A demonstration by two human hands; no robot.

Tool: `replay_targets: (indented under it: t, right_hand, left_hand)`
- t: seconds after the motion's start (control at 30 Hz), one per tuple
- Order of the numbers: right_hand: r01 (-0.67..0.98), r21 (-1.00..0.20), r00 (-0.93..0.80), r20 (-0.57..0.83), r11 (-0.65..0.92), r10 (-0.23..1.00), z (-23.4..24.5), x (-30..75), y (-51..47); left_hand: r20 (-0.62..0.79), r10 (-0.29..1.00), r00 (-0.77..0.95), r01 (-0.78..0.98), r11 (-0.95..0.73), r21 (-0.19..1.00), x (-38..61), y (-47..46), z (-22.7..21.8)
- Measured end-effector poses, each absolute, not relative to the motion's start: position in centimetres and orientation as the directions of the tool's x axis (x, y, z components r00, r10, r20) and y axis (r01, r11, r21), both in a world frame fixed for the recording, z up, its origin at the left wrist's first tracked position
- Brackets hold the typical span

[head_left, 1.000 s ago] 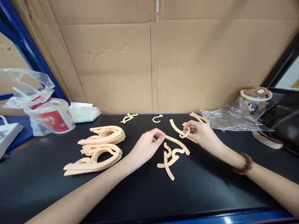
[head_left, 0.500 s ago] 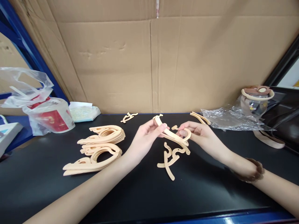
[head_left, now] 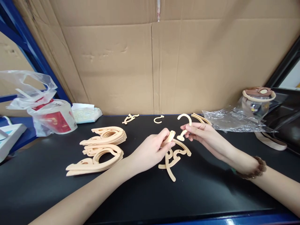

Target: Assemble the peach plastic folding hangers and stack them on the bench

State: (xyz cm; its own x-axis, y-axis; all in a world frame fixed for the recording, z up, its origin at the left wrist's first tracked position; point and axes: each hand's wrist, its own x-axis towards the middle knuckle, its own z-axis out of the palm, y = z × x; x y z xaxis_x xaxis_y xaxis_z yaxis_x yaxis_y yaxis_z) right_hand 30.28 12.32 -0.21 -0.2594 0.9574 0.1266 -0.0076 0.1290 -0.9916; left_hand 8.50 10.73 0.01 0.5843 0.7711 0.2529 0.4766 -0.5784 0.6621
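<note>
My left hand (head_left: 157,148) is closed around a beige plastic hanger arm (head_left: 171,135); only its holed end shows past the fingertips. Between thumb and fingers, my right hand (head_left: 199,132) pinches a beige hanger hook (head_left: 188,120), its curve upward and its flared foot low, close to the hanger arm but apart from it. Beneath the hands lie several loose curved hanger pieces (head_left: 169,170) on the black table. Stacked folded hangers (head_left: 106,164) lie to the left of my left hand, in two groups.
At the back are another hook (head_left: 158,119), some small hanger pieces (head_left: 130,118) and long curved strips (head_left: 199,118). A bagged tub (head_left: 57,117) and a tissue pack (head_left: 86,114) stand left. Clear plastic wrap (head_left: 225,120) and a lidded cup (head_left: 256,101) are at right. Cardboard (head_left: 112,62) walls the back.
My right hand has turned the hook upright. My left hand has moved lower and right, turning the hanger arm so its end faces the hook. The view has shifted slightly.
</note>
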Motion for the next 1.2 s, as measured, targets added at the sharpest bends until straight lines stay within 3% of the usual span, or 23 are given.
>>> replay_targets:
  t: [0.33, 0.53, 0.83, 1.03, 1.2]
  right_hand:
    - [-0.032, -0.996, -0.328, 0.091, 0.085, 0.94, -0.2, 29.9, 12.1]
    - [-0.005, -0.996, -0.365, 0.083, 0.088, 0.927, -0.3, 29.6, 11.9]
    - [0.031, -0.996, -0.437, 0.06, 0.082, 0.897, -0.8, 28.8, 11.3]
    - [0.04, -0.998, -0.438, 0.025, 0.047, 0.898, -1.4, 27.9, 11.1]
    - [-0.067, -0.991, -0.426, 0.134, 0.117, 0.895, -0.1, 29.0, 11.3]
  left_hand:
    - [0.139, 0.778, 0.612, 0.642, -0.592, 0.488, 9.6, 9.7, -0.5]
    - [0.219, 0.768, 0.601, 0.646, -0.629, 0.432, 9.8, 9.5, -0.6]
    - [0.373, 0.73, 0.573, 0.726, -0.663, 0.182, 10.1, 9.0, -0.9]
    - [0.552, 0.641, 0.533, 0.689, -0.708, 0.157, 10.4, 9.1, -0.3]
    - [0.553, 0.67, 0.496, 0.73, -0.667, 0.153, 9.7, 9.3, -0.1]
